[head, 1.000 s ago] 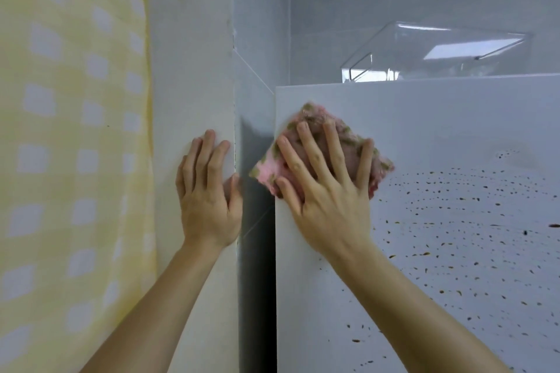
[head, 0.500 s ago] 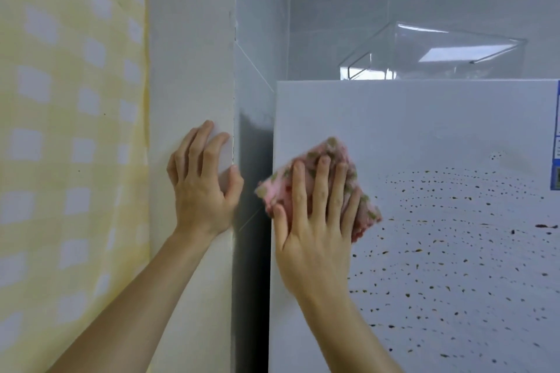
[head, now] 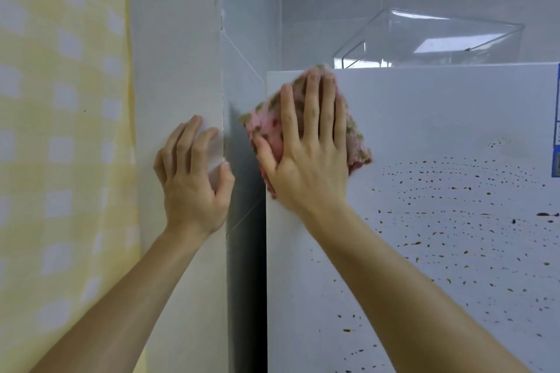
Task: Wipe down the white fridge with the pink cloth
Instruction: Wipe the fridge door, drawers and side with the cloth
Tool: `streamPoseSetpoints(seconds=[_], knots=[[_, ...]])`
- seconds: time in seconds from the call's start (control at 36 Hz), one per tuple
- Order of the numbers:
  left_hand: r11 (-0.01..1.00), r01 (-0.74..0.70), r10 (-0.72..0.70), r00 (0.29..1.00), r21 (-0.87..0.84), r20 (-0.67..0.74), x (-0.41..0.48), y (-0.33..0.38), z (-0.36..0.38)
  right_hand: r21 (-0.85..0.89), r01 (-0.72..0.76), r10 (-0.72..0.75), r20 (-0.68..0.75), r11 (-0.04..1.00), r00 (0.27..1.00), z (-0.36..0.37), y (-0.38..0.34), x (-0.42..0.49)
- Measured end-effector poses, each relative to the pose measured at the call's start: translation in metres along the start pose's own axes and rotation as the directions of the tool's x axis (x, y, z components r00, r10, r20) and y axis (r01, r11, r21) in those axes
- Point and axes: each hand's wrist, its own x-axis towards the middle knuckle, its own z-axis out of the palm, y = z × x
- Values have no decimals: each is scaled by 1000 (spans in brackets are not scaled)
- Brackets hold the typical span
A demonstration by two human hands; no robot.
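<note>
So the white fridge [head: 439, 136] fills the right side of your view, and most of its front below and to the right is covered in brown specks [head: 454, 221], so I'd say you're early in the job and starting at the top left corner makes sense if you plan to work downwards. The wall [head: 175, 70] just left of the fridge is where your left hand [head: 191, 188] is braced, fingers loosely bent with the tips on the wall and the thumb at its corner edge, holding nothing, probably just to steady you. A clear plastic box [head: 439, 39] sits on the fridge's top edge. Your right hand [head: 306, 166] is spread flat, fingers straight, pressing the pink cloth [head: 268, 130] against the door right at that top left corner, which spreads the pressure across the whole cloth. Compared with half a second ago, the cloth has slid up from lower on the door to the top edge, while the left hand has barely shifted
</note>
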Motion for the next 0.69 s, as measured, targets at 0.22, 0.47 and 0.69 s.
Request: streamPoseSetpoints(seconds=[0.22, 0.47, 0.69], knots=[[1000, -13, 12, 1000, 11, 27, -1, -1, -2, -14, -30, 29, -26, 999, 999, -1, 3, 5], [1000, -24, 24, 999, 15, 21, -3, -3, -2, -44, -103, 107, 82, 994, 991, -20, 20, -108], [1000, -18, 17, 999, 20, 29, -2, -5, -2, -64, -107, 111, 58, 992, 992, -16, 34, -58]])
